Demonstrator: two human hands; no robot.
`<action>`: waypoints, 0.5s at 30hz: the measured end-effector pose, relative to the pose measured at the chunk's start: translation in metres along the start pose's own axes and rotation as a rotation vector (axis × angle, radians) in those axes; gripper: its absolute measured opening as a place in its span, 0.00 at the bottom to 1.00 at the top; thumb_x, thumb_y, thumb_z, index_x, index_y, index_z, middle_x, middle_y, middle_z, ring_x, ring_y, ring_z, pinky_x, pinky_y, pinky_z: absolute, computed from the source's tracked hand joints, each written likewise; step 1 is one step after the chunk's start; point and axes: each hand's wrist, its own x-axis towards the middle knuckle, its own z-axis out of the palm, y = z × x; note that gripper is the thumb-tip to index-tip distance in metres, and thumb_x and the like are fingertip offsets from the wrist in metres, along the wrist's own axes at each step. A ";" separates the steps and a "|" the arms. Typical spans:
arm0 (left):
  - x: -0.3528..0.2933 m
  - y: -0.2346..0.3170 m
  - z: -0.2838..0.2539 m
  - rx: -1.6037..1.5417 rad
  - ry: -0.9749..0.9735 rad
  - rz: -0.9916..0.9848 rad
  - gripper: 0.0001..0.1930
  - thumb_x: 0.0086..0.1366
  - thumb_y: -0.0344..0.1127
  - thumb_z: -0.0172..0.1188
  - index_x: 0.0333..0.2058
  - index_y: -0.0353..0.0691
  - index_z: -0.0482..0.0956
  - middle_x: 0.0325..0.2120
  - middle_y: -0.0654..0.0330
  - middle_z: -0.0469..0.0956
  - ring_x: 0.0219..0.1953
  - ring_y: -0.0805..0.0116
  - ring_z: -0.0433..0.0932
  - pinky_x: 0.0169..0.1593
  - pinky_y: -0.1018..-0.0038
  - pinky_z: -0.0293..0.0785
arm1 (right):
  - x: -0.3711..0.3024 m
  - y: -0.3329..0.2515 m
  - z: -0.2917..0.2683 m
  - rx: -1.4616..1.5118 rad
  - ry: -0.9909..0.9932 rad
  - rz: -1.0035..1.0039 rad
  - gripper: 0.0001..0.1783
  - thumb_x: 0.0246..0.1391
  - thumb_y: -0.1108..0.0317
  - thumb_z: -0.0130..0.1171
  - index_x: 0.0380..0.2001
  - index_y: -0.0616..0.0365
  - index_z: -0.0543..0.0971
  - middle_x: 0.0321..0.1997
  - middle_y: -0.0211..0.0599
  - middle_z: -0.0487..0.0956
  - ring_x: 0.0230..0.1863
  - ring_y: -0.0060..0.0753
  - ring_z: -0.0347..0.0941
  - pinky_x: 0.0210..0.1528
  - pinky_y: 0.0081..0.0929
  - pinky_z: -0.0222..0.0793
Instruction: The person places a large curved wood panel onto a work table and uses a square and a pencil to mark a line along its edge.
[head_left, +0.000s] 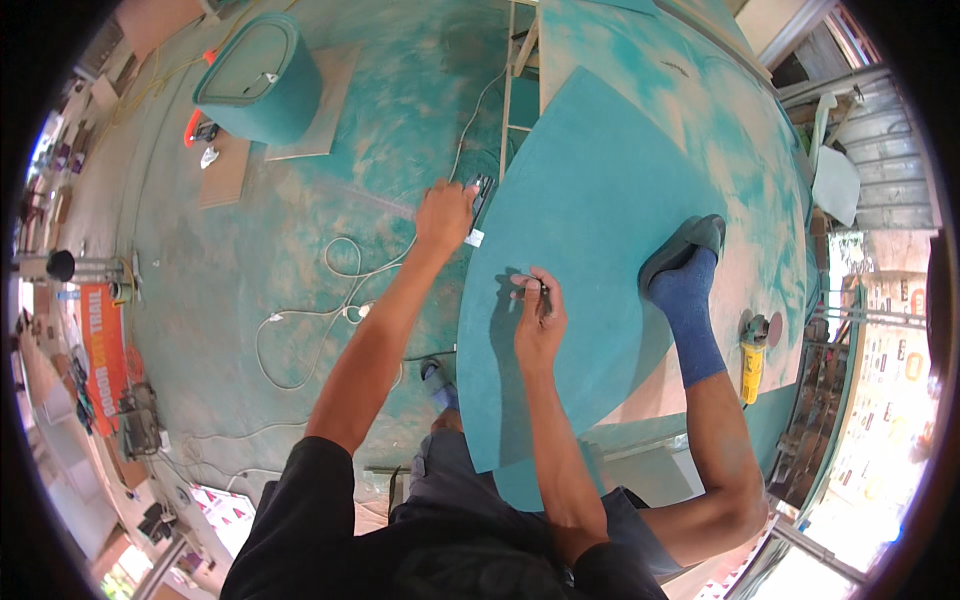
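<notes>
Bright, glare at right (fisheye bending)

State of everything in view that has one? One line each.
Left hand: closed around the dark tool
Dark tool: held at the panel's left edge; on or off, can't tell
Right hand: half-curled over the panel; grip unclear
Teal panel: lying flat
Yellow grinder: lying down, unheld
White cord: loosely looped on the floor
Bucket: standing on a sheet

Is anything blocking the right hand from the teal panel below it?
Nothing visible stands between the right hand and the teal panel, apart from the small dark item it pinches. The shoe sits at the panel's right edge, clear of that hand.
</notes>
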 end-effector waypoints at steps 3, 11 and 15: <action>0.027 0.003 0.004 0.053 -0.058 0.058 0.22 0.70 0.49 0.52 0.27 0.34 0.79 0.35 0.44 0.77 0.38 0.41 0.77 0.40 0.51 0.74 | 0.012 -0.003 0.011 0.053 0.042 -0.047 0.19 0.68 0.62 0.51 0.54 0.65 0.75 0.37 0.36 0.81 0.37 0.21 0.73 0.40 0.23 0.71; 0.027 0.004 0.020 0.065 0.015 0.112 0.21 0.67 0.49 0.54 0.25 0.35 0.80 0.30 0.48 0.77 0.32 0.44 0.79 0.36 0.54 0.75 | 0.035 0.011 0.020 -0.031 0.052 -0.030 0.20 0.68 0.61 0.51 0.51 0.68 0.77 0.39 0.38 0.81 0.42 0.24 0.76 0.44 0.23 0.73; 0.020 0.009 0.028 0.078 0.104 0.095 0.22 0.67 0.50 0.54 0.24 0.36 0.78 0.28 0.49 0.76 0.29 0.44 0.79 0.34 0.54 0.74 | 0.050 0.024 0.021 -0.109 0.075 -0.144 0.18 0.67 0.63 0.53 0.49 0.67 0.78 0.37 0.38 0.81 0.39 0.24 0.77 0.42 0.23 0.74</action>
